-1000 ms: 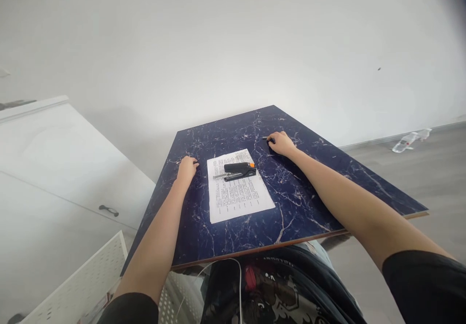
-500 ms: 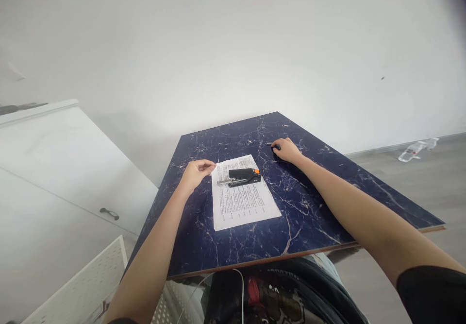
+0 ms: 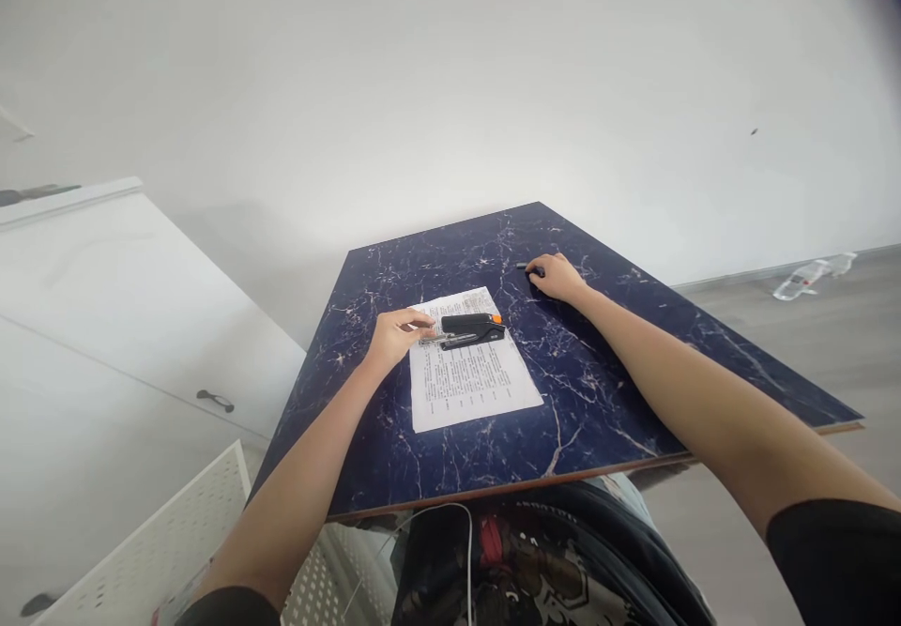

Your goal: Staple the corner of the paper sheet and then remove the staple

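Head view: the stapler [image 3: 473, 328] is lying across the top of the paper [image 3: 468, 387] on the table [image 3: 619, 391]. The left hand [image 3: 398, 333] is touching its metal nose with curled fingertips — whether it is pinching, I cannot tell. The right hand [image 3: 559, 276] is resting palm-down by a small dark thing [image 3: 526, 267] — its grip is hidden. Taking that nose squarely, without dragging the sheet, seems wisest.

Head-worn view, forward-down (fairly near)
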Tool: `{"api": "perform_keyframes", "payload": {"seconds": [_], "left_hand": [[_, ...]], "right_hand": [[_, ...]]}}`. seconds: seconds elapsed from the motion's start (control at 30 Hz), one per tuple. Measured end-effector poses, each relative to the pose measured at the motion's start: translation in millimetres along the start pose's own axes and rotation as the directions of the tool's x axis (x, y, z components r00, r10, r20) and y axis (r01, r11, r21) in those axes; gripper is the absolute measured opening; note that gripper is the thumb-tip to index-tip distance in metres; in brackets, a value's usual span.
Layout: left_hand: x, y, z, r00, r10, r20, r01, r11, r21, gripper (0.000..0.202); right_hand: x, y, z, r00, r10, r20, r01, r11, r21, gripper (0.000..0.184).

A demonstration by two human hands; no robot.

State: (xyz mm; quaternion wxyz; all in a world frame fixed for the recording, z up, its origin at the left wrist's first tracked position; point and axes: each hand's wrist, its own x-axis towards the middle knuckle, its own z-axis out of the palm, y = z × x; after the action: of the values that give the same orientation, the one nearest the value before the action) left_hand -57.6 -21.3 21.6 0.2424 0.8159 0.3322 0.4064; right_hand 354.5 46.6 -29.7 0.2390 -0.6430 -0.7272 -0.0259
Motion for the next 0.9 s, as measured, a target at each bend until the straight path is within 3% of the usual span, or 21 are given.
{"api": "perform_keyframes", "payload": {"seconds": [0.2,0.4,0.5,0.9], "left_hand": [[1.2,3.6,-4.9,0.998,0.060,-0.020,-0.060,0.998,0.019,0.019],[-0.8,4.7,-8.3,0.978,0.091,0.186,-0.094,0.995,0.012,0.012],[-1.5,3.9,-9.3,0.967,0.101,0.234,-0.108,0.994,0.016,0.009],[-0.5,2.7,-7.0,0.965,0.091,0.248,-0.110,0.992,0.063,0.009]], "right_hand": [[-2.1,-2.1,-1.2,1.000,0.008,-0.021,-0.007,0.999,0.034,0.030],[-1.8,-2.4,1.1,1.000,0.005,0.018,-0.005,1.000,-0.006,0.039],[-1.9,-2.9,1.1,0.999,-0.028,0.024,0.028,1.000,-0.012,0.041],[-0.8,-1.2,1.8,0.998,-0.050,0.031,0.050,0.999,-0.003,0.039]]}}
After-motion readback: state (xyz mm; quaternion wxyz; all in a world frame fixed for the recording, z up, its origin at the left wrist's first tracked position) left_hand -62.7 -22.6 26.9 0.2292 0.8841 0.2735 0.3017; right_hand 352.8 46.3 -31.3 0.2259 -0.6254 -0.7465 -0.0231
